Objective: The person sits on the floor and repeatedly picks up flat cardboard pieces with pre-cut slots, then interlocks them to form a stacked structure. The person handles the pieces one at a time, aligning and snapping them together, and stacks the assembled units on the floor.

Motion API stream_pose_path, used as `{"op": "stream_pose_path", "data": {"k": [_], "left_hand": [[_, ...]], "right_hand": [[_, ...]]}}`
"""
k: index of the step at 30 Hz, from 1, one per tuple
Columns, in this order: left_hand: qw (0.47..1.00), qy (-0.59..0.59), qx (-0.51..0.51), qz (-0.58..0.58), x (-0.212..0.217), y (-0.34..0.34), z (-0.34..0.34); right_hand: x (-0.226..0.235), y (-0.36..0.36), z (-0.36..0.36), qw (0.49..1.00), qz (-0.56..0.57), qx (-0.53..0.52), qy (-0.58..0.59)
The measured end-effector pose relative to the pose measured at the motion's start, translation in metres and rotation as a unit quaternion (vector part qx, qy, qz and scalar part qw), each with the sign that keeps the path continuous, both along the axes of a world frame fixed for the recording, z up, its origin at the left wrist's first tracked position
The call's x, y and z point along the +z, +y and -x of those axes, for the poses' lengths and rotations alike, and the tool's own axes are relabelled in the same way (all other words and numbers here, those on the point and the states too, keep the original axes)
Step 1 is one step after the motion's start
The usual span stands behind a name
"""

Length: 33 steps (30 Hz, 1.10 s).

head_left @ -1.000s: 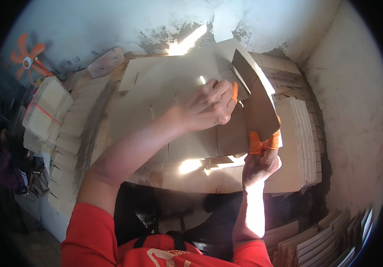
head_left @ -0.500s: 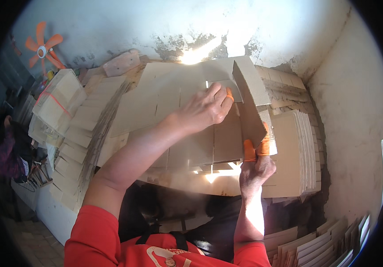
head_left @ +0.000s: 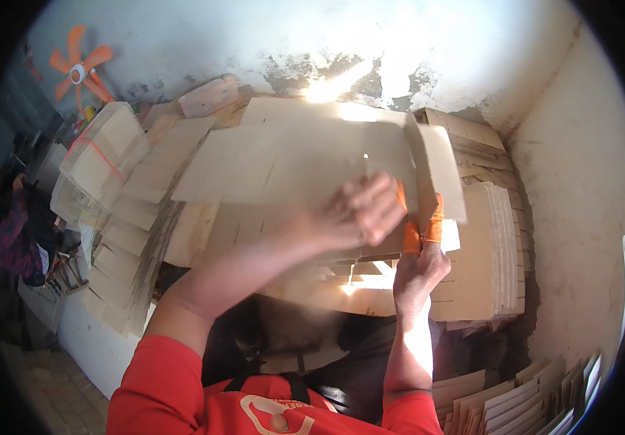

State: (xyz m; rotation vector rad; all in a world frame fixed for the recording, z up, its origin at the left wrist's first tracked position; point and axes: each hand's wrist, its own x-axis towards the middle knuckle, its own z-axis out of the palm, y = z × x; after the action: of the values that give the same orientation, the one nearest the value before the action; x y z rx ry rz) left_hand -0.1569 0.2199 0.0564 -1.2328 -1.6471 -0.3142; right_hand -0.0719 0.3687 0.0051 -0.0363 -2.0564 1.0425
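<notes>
A brown corrugated cardboard sheet (head_left: 312,156), slit and creased, lies across the work surface in front of me, with a panel (head_left: 441,174) folded up along its right side. My right hand (head_left: 421,272) grips the lower end of that panel, with orange covers on its thumb and a finger. Curled closed over the sheet, left of the fold, is my left hand (head_left: 370,210). It is blurred by motion and wears an orange cover on one finger; its fingertips are hidden, so whatever they hold cannot be seen.
Stacked flat cardboard (head_left: 475,254) stands on the right, and more layered sheets (head_left: 127,232) on the left. A clear plastic bin (head_left: 105,152) and an orange fan (head_left: 78,72) are at the far left. Upright sheets (head_left: 515,402) fill the lower right. Another person (head_left: 15,243) sits at the left edge.
My left hand has moved right and nearer to me, toward my right hand. The folded panel has tilted outward to the right. My right hand keeps its grip, and the view has shifted slightly.
</notes>
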Motion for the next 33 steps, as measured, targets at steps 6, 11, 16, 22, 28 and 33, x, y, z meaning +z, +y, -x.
{"op": "stream_pose_path", "data": {"k": [6, 11, 16, 22, 28, 33], "left_hand": [[0.941, -0.325, 0.014, 0.094, -0.002, -0.033, -0.065], [0.861, -0.479, 0.114, 0.126, -0.038, -0.112, -0.107], [0.809, -0.497, 0.229, 0.214, -0.086, -0.179, -0.136], [0.895, -0.365, 0.247, 0.065, -0.120, -0.184, -0.108], [0.937, -0.286, 0.200, 0.018, -0.068, -0.215, -0.123], [0.910, -0.269, 0.312, 0.050, -0.092, -0.225, -0.130]], "right_hand": [[0.046, -0.018, -0.025, 0.972, 0.050, 0.046, -0.224], [0.051, -0.013, -0.002, 0.985, -0.157, -0.035, -0.059], [0.068, 0.005, 0.034, 0.969, -0.232, -0.056, -0.068], [0.071, 0.063, 0.096, 0.919, -0.394, 0.022, -0.013], [0.070, 0.062, 0.134, 0.896, -0.242, 0.147, -0.342], [0.012, 0.029, 0.120, 0.949, -0.174, 0.183, -0.190]]}}
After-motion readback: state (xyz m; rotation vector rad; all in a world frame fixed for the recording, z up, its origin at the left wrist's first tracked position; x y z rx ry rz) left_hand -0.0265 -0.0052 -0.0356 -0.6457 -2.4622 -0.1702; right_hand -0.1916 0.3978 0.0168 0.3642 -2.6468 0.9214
